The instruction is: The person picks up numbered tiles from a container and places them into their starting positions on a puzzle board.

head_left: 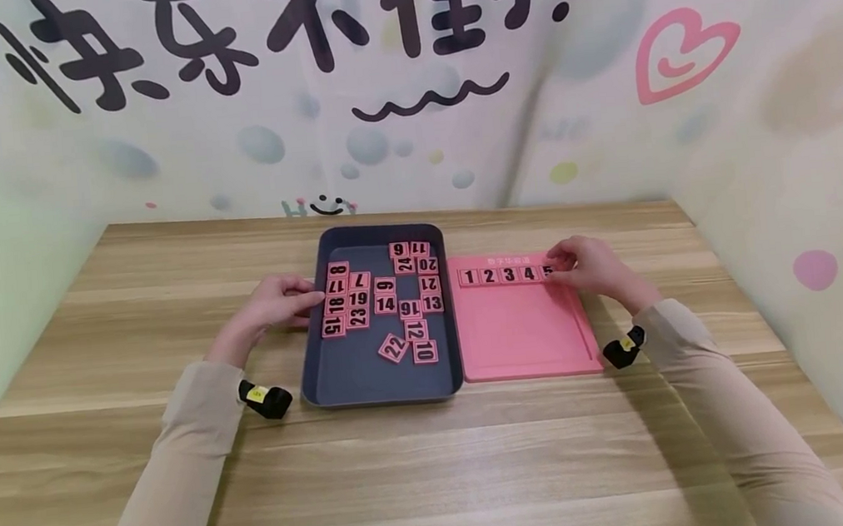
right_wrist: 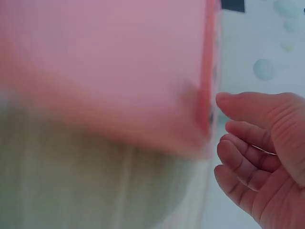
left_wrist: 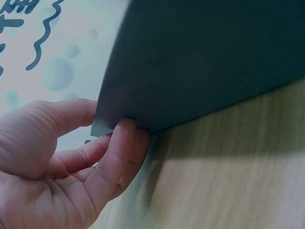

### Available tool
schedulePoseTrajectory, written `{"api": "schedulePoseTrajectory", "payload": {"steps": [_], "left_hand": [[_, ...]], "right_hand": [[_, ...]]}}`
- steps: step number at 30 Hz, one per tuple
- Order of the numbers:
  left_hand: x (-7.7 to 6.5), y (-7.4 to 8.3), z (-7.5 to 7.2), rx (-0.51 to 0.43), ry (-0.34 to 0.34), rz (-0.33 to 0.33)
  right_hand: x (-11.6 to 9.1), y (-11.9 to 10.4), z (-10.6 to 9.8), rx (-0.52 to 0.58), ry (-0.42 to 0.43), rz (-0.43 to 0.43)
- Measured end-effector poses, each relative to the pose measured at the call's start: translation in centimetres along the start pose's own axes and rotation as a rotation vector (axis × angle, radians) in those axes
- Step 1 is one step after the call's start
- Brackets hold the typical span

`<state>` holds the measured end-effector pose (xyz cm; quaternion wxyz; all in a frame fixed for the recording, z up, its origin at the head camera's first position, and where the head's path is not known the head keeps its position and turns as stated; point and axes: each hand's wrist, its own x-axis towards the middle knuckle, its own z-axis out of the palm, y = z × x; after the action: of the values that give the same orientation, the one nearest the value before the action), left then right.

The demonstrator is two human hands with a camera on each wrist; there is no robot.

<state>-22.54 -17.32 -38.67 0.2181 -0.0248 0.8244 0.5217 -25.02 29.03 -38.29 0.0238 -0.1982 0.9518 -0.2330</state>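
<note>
My left hand (head_left: 282,302) grips the left wall of a dark grey tray (head_left: 379,384), its thumb at the rim and its fingers against the outside. In the left wrist view, the bent fingers (left_wrist: 125,143) press that wall. Pink number tiles lie in the tray, among them a tilted 22 tile (head_left: 394,347). At the right end of a row of tiles 1 to 5 on a pink board (head_left: 518,330), my right hand (head_left: 589,265) touches the 5 tile (head_left: 547,271). The thumb and fingers of that hand stand apart, partly covering this tile.
The tray and the board lie side by side on a wooden table (head_left: 410,481). Behind the table's far edge rises a patterned wall (head_left: 412,155) with large black lettering. Each forearm wears a small black camera, one by the left wrist (head_left: 266,399).
</note>
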Motion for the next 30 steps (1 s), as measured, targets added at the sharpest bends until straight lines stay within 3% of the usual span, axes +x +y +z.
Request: {"api": "schedulePoseTrajectory", "payload": {"steps": [4, 17, 30], "left_hand": [[-0.1, 0.0, 0.0, 0.006, 0.002, -0.003], [-0.2, 0.2, 0.0, 0.006, 0.002, -0.011], [-0.1, 0.1, 0.0, 0.012, 0.000, -0.007]], "right_hand": [[0.9, -1.7, 0.0, 0.039, 0.044, -0.057], [5.5, -9.6, 1.5, 0.161, 0.056, -0.086], [9.1, -13.9, 4.1, 0.258, -0.022, -0.055]]}}
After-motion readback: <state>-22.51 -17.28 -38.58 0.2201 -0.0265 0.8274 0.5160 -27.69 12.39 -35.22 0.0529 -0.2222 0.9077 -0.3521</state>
